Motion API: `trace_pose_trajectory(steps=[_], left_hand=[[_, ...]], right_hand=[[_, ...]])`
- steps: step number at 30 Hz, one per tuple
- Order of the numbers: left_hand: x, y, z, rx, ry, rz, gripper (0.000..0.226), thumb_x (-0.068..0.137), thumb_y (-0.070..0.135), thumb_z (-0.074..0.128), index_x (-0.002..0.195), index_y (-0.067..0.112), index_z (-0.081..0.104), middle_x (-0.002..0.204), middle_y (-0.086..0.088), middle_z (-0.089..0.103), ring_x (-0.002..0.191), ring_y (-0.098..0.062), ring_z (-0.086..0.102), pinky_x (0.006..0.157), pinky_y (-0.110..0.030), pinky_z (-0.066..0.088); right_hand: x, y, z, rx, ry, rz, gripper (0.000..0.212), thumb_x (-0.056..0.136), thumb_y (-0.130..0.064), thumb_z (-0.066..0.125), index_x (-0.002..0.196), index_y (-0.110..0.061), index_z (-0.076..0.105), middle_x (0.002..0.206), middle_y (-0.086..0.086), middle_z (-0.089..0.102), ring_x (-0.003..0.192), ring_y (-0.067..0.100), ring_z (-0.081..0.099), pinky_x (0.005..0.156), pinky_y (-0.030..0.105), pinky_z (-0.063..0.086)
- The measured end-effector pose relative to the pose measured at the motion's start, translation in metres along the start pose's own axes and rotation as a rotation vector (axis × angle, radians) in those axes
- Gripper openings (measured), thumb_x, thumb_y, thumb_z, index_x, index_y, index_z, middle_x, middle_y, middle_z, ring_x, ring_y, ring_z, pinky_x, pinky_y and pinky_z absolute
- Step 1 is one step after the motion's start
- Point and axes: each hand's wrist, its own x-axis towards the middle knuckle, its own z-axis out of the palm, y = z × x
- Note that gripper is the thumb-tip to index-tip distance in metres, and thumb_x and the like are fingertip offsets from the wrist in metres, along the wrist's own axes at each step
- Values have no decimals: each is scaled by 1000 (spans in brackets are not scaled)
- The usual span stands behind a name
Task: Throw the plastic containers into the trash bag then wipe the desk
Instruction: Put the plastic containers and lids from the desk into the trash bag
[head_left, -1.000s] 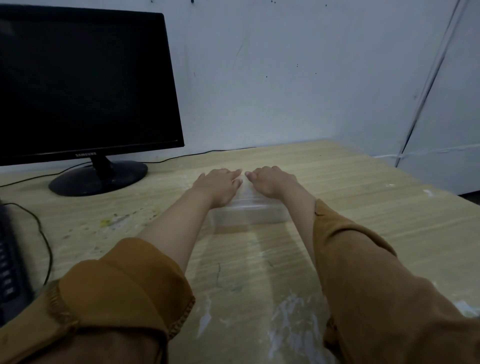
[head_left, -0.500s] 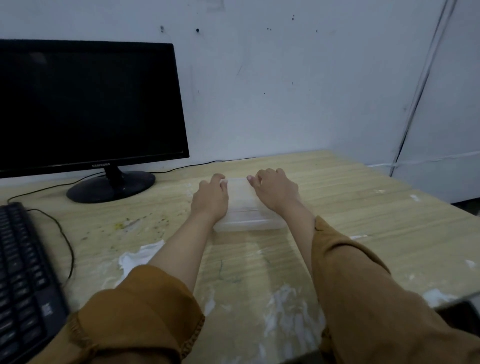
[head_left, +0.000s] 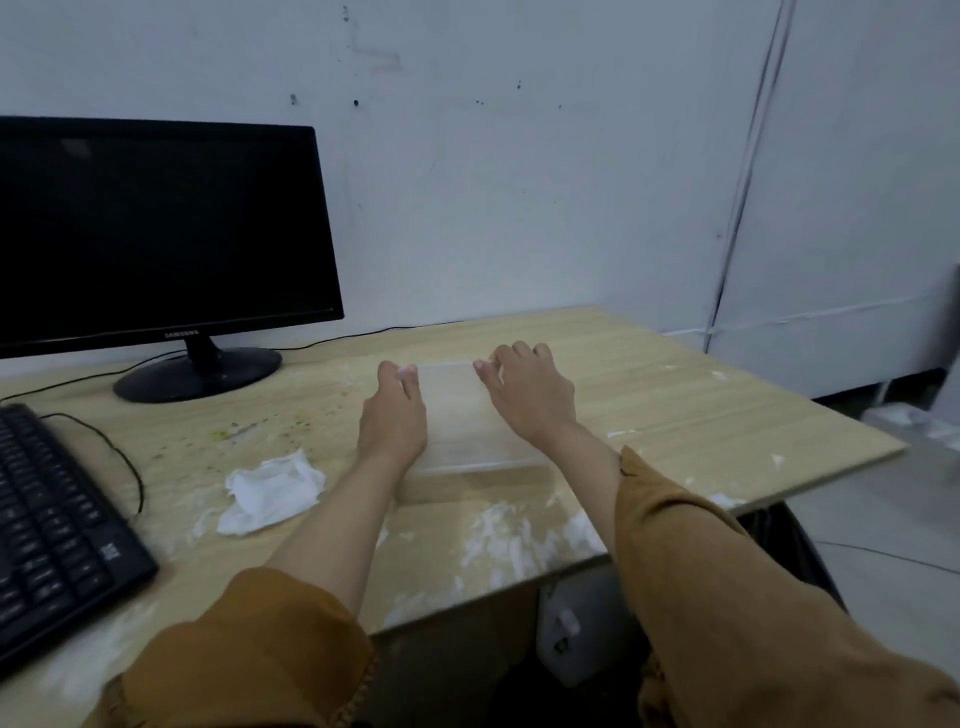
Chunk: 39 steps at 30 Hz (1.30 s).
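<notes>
Fingers (head_left: 519, 352) clasp the plastic container (head_left: 454, 410) from both sides.

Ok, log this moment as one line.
step: grasping | left hand: grips clear plastic container | right hand: grips it too | crumpled white tissue: on desk

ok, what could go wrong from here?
The plastic container is held only at its sides by the left hand and right hand; its walls may flex and it could slip. Dragging it could smear the white residue near the edge of the desk.
</notes>
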Motion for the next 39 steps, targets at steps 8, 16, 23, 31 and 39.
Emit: trace_pose_trajectory(steps=[8,16,23,31,39], left_hand=[[-41,28,6,-45,-57,1,28,100,39,22,99,14,33,79,-10,52,88,-38,61,81,-51,52],[-75,75,38,-133,-187,25,33,101,37,18,111,11,34,99,-25,62,81,-39,63,70,-40,49],[-114,122,79,170,-552,342,36,101,36,22,117,11,42,94,-12,62,61,-24,60,62,-31,40],[-157,163,129,374,-840,549,34,100,31,34,124,10,48,113,-18,63,77,-28,63,73,-32,43],[-199,147,159,692,-976,827,48,87,15,53,129,11,28,127,-16,48,107,-35,52,70,-41,40]], right_hand=[[-41,33,-49,601,-224,449,61,91,-43,54,140,-15,31,143,9,32,118,31,51,77,31,47],[-57,70,-134,682,-265,542,49,96,-53,36,122,-15,52,83,3,57,56,18,59,55,24,43],[-61,119,-236,218,-435,573,56,93,-61,35,112,-12,55,88,7,59,69,19,62,69,33,46],[-77,136,-282,-152,-661,703,58,95,-57,37,125,-10,55,109,15,62,97,29,64,68,35,45],[-100,150,-261,-402,-757,783,58,95,-44,48,137,-5,46,145,17,41,125,36,48,91,42,43]])
